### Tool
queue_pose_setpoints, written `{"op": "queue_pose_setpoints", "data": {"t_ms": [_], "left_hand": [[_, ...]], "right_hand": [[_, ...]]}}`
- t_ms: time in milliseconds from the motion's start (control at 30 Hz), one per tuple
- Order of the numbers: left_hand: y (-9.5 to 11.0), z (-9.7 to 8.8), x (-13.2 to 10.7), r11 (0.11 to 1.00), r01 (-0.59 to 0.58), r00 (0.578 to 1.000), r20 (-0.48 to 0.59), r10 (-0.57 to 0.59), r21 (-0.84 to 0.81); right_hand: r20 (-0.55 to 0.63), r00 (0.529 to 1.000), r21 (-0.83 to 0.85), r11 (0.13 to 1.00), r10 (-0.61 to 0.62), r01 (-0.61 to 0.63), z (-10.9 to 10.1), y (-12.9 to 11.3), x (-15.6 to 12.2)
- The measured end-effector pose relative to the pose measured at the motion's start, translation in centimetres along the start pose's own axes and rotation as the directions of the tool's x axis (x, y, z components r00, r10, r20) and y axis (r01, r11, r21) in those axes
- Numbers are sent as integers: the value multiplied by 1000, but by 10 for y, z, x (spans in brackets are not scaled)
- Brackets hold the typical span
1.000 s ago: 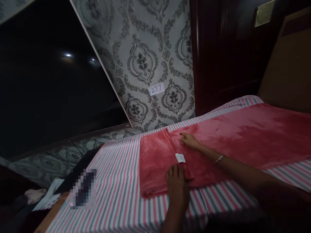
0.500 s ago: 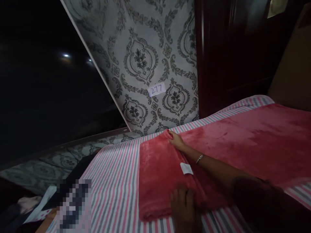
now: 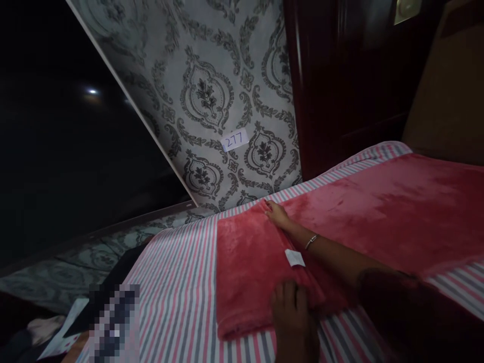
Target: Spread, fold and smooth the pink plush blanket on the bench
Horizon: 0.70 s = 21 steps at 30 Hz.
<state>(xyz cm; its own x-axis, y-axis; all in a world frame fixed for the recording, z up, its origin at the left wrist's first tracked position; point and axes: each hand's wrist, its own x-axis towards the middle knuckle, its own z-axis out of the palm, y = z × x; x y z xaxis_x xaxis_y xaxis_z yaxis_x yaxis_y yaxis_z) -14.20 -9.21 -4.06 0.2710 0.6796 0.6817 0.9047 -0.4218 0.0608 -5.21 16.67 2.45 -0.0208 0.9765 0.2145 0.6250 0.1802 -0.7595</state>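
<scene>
A red plush blanket (image 3: 249, 267) is partly folded, with a layered flap lying at its left end and a white tag (image 3: 295, 257) on the flap's edge. At the far edge of the flap, my right hand (image 3: 278, 214), with a bracelet on its wrist, is closed on the fabric. Close to me, my left hand (image 3: 291, 307) has its fingers curled over the flap's near edge, gripping it. Rightward, the single spread part of the blanket continues beneath and past my right forearm.
A striped sheet (image 3: 170, 282) covers the bed beneath the blanket. Beyond it stand a patterned wall with a paper label (image 3: 234, 139), a dark door (image 3: 340, 91) and a large black screen (image 3: 75, 151) at left. Cloth items (image 3: 45, 327) lie at lower left.
The view has shifted slightly to the right. Both hands keep hold of the blanket's fold edge, which has moved a little to the right against the striped sheet.
</scene>
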Motion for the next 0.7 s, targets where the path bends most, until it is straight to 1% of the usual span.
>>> {"op": "queue_pose_setpoints", "data": {"t_ms": [67,100,167,233,300,333,367,400,433,467,500,567,633,700], "left_hand": [[6,-2,3,1000,-10,999,49,10,-1],[9,-5,4,1000,-9,997,74,12,-29],[14,-16,6,986,11,994,107,7,-166],[9,-35,12,945,29,994,112,8,-327],[-8,-57,29,918,50,992,128,1,-394],[-22,-67,42,922,107,986,159,-50,-372],[-38,-75,57,931,146,967,247,-62,-335],[-56,-80,74,938,235,932,332,-144,-255],[-74,-83,91,936,319,888,392,-239,-152],[-92,-82,105,928,369,842,440,-312,-48],[-107,-79,116,921,387,809,466,-359,38],[-130,-65,127,921,355,762,521,-385,161],[-141,-47,121,928,287,735,566,-373,238],[-145,-31,106,926,235,728,579,-369,295]], "right_hand": [[4,1000,-15,1000,13,-13,-7,1,-2],[3,1000,-28,999,20,-20,-10,2,-4],[-12,1000,-56,998,15,-15,-15,-1,-10],[-26,999,-81,996,-34,32,-17,-10,-16],[-2,989,-128,981,-145,143,-13,-25,-23],[25,979,-159,966,-201,202,-10,-34,-26],[55,968,-195,948,-245,251,-6,-42,-28],[82,959,-232,930,-273,284,-1,-49,-30],[100,953,-267,915,-286,303,3,-54,-32],[107,951,-298,903,-290,309,8,-55,-33],[109,949,-328,891,-295,314,13,-53,-33],[116,949,-381,869,-293,315,21,-40,-33],[130,961,-425,862,-246,278,28,-21,-31],[141,971,-458,856,-195,239,33,-4,-30]]}}
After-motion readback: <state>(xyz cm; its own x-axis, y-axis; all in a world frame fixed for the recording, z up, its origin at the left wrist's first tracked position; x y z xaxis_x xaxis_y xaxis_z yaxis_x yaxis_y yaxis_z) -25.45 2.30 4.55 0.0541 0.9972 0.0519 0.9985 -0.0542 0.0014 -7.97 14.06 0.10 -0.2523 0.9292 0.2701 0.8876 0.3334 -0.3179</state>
